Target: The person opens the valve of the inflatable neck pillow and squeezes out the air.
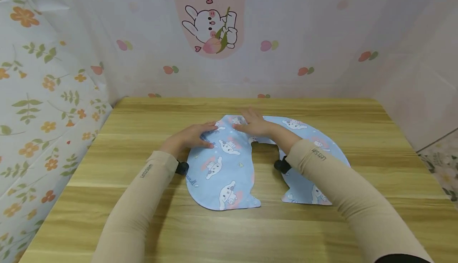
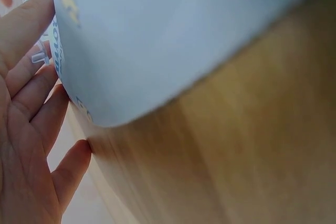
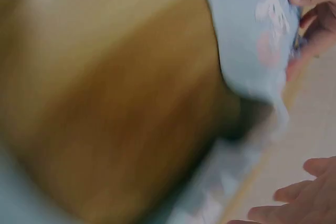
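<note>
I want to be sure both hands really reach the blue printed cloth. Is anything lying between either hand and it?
Nothing visible does. The left hand lies with straight fingers on the blue cloth at its left edge, and the right hand rests flat on its top middle. Only the wooden table lies around it.

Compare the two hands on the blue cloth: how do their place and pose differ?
The left hand lies on the cloth's left lobe near its outer edge; the right hand lies farther from the person, on the cloth's top middle. The left hand points right and away; the right hand points left. The left forearm stays off the cloth; the right forearm crosses over its right lobe. Both hands are flat, fingers straight, pressing the cloth on the wooden table.
</note>
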The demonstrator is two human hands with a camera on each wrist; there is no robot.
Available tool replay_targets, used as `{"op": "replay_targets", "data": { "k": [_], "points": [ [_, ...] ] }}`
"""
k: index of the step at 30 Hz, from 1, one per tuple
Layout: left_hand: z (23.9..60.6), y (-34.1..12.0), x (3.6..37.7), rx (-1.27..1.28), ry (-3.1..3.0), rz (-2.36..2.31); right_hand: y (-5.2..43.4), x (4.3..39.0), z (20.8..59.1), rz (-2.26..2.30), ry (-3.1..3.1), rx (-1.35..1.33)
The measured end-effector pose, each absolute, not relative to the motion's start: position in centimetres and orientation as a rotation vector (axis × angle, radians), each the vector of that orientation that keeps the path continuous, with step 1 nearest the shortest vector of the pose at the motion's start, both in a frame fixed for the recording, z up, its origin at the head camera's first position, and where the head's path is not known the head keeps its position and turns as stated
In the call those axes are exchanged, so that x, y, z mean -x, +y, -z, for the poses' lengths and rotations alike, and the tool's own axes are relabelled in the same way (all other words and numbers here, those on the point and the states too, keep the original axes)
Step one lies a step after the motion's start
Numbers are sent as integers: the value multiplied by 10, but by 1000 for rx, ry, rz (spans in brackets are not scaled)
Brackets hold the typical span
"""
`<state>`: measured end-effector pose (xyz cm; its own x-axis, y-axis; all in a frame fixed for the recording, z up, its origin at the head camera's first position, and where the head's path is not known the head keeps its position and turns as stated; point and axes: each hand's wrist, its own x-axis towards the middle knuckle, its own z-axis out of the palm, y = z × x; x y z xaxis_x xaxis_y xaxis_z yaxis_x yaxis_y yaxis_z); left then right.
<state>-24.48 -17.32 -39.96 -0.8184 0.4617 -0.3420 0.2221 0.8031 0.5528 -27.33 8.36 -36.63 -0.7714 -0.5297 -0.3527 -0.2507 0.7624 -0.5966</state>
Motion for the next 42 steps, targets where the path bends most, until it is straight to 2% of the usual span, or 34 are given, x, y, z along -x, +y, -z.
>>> {"op": "replay_targets", "data": {
  "k": [6, 15, 42],
  "points": [
    [402, -172, 245, -544, 2510, -682, 64, 275, 390, 537, 2296, 520],
    [393, -174, 242, -544, 2527, -649, 60, 271, 394, 166, 2360, 541],
    [394, -183, 247, -457, 2516, -695, 70, 281, 404, 16, 2481, 594]
  ]
}}
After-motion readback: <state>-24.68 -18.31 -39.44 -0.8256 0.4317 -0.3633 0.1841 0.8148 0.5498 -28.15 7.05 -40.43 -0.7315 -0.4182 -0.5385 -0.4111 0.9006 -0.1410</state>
